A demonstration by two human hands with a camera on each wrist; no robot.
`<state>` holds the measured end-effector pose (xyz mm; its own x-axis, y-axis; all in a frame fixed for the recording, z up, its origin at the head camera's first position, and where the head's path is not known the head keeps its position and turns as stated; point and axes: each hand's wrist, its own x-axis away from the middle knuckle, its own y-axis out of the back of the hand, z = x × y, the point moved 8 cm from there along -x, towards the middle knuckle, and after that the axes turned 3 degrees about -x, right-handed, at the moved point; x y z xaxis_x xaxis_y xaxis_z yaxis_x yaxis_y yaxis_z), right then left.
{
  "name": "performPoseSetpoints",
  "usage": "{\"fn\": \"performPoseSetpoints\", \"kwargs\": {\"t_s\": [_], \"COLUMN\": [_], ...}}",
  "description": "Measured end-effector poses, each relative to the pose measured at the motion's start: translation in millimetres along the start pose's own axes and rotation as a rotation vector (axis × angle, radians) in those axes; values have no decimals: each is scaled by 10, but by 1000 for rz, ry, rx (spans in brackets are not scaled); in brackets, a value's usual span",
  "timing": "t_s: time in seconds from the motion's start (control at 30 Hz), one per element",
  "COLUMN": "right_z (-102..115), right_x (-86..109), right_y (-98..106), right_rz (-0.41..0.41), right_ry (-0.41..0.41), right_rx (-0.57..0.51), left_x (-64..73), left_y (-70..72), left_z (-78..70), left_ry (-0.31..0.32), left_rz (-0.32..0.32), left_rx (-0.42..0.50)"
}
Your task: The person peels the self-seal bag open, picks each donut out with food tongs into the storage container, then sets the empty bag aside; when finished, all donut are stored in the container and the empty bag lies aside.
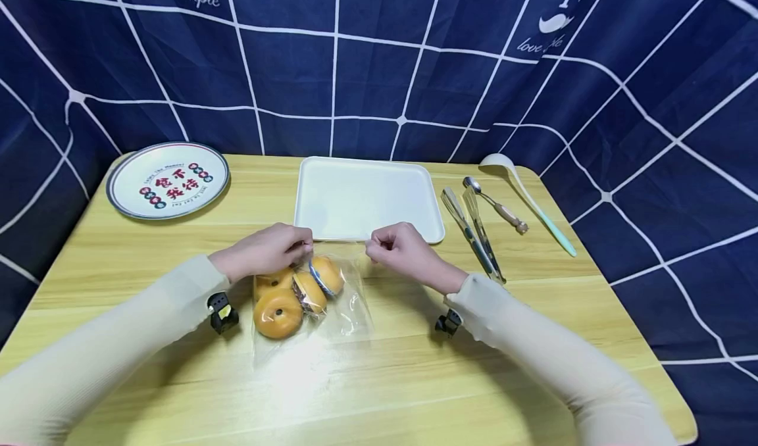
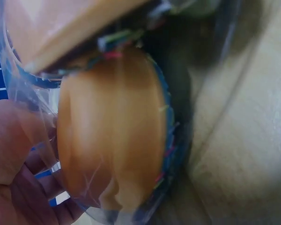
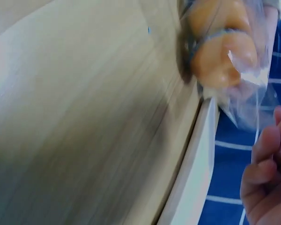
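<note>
- We see a dark blue cloth (image 1: 373,77) with white grid lines standing behind the table and along both sides, lettered "love simple" near its top.
- Before us is a pale wooden table (image 1: 462,380) with rounded corners.
- Two cream sleeves (image 1: 533,341) reach over it from the near side.
- A white rectangular tray (image 1: 368,199) lies at the back, near the middle.
- To its left, by the back corner, we find a round white plate (image 1: 168,181) with a dark rim and red lettering.
- Our clear bag (image 1: 349,308) is on the table just in front of the tray, between the two forearms.
- A ladle (image 1: 541,216) lies at the far right, pale bowl to the back, mint handle toward us.
- Metal tongs (image 1: 470,237) lie right of the tray, arms spread at the back.
- The left hand (image 1: 269,248) pinches the bag's upper part, fingers curled; the right hand (image 1: 408,252), well apart from it, curls at the bag's upper edge, and we cannot tell whether it grips the film.
- A spoon (image 1: 505,213) lies between tongs and ladle.
- Inside the bag we count four doughnuts (image 1: 278,313), two tipped on edge.
</note>
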<state>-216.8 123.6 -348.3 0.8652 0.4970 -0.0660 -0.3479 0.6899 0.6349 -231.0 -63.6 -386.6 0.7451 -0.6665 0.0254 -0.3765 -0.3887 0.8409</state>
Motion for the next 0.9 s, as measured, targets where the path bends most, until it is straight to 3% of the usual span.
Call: {"fn": "performPoseSetpoints", "kwargs": {"t_s": [0.17,0.33,0.6,0.9], "right_z": [-111,-129,-85,-175], "right_x": [1,20,105,196], "right_y": [15,12,-150,-345], "right_rz": [59,42,19,17], "right_ry": [-24,-73,-251,-434], "right_rx": [-75,-74,-140,-328], "left_x": [5,11,35,31], "left_y": [3,26,51,5], "left_z": [30,58,41,-29], "left_ry": [10,8,18,21], "left_rz": [7,-5,-30,-39], "left_rx": [14,35,27,20]}}
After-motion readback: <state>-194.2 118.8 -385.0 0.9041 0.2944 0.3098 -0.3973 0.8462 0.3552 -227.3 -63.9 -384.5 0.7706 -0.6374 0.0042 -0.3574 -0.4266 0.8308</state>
